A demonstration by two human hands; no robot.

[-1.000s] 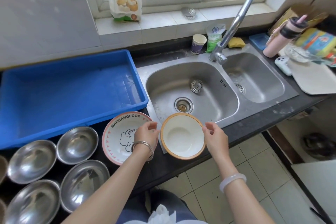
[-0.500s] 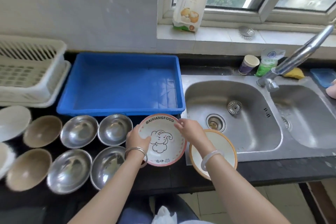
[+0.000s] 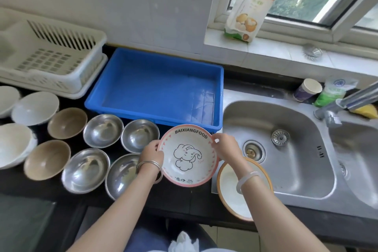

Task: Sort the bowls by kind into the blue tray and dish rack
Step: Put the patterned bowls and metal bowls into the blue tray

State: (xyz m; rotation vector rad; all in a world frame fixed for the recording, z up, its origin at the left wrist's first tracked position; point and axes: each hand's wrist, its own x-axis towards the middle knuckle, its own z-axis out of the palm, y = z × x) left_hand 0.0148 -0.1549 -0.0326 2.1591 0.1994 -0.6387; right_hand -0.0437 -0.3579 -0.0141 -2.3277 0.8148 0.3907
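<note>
Both hands hold the pink-rimmed cartoon bowl (image 3: 188, 155) over the dark worktop (image 3: 184, 200), just in front of the blue tray (image 3: 155, 88). The left hand (image 3: 152, 152) has its grip curled round the bowl's left rim, and the right hand (image 3: 226, 146) pinches the upper right rim. An orange-rimmed bowl (image 3: 227, 186) sits beneath the right forearm, by the sink (image 3: 286, 165). Four steel bowls (image 3: 103, 130), two brown bowls (image 3: 67, 122) and some white bowls (image 3: 34, 107) line the worktop to the left, in front of the white dish rack (image 3: 51, 55).

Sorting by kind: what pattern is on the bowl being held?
The bowl shows a cartoon elephant and a pink rim; head view.
</note>
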